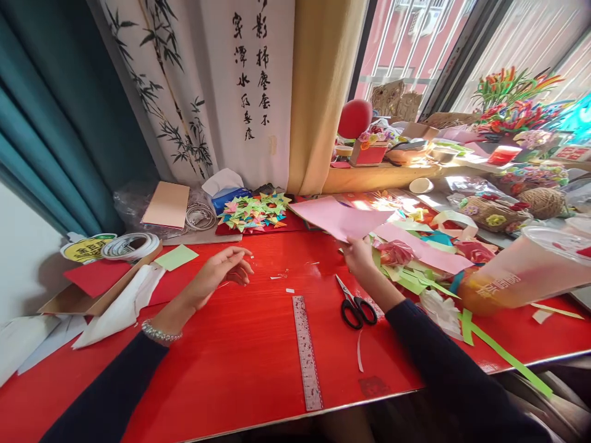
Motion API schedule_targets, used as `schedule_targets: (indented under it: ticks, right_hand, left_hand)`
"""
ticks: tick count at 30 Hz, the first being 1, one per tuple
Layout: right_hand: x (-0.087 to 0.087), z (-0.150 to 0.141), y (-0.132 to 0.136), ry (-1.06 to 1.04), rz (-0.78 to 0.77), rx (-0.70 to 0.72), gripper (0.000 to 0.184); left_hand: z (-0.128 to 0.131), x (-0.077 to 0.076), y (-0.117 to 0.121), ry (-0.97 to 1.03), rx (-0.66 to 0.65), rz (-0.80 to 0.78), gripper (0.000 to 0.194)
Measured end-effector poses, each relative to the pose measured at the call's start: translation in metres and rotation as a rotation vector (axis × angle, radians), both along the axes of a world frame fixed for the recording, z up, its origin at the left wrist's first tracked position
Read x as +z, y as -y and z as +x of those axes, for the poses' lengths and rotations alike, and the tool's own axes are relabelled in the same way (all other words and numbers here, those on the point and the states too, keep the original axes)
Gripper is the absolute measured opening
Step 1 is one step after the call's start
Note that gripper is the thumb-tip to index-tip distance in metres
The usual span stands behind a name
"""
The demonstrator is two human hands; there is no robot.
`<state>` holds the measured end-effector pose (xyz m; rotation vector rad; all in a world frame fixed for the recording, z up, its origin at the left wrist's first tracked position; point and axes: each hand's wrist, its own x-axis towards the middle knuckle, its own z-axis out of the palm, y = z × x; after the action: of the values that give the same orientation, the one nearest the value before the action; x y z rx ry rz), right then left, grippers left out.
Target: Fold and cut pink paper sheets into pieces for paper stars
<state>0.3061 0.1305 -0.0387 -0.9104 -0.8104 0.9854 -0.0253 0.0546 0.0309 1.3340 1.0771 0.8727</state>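
A sheet of pink paper [339, 218] is raised over the back of the red table, its near corner pinched in my right hand [361, 257]. My left hand [224, 275] hovers above the table at the left, fingers loosely curved and apart, holding nothing. Below my right hand lie black-handled scissors [357, 306] with the blades slightly apart, pointing away. A patterned ruler [306, 354] rests between my forearms, near the front edge. Beyond my left hand sits a green square of paper [177, 257].
Paper scraps [420, 277] and a tilted plastic cup [521, 271] crowd the right side. Folded paper stars [253, 211] lie at the back. On the left are tape rolls [130, 246] and a cardboard tray [106, 295]. Behind runs a cluttered windowsill [341, 180].
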Motion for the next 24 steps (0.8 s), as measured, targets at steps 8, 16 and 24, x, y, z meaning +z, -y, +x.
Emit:
schedule_targets:
  ticks: [8, 16, 24]
  right_hand:
    - [-0.006, -0.032, 0.002, -0.210, -0.113, 0.000, 0.031]
    - [-0.001, -0.035, 0.007, -0.260, -0.164, 0.119, 0.029]
    - [0.000, -0.006, -0.018, -0.243, -0.274, 0.213, 0.030]
  left_hand:
    - [0.096, -0.019, -0.072, -0.150, -0.091, -0.139, 0.032]
    - [0.184, -0.037, -0.122, -0.004, -0.047, -0.128, 0.034]
    - [0.200, -0.050, -0.145, -0.015, 0.006, -0.064, 0.036]
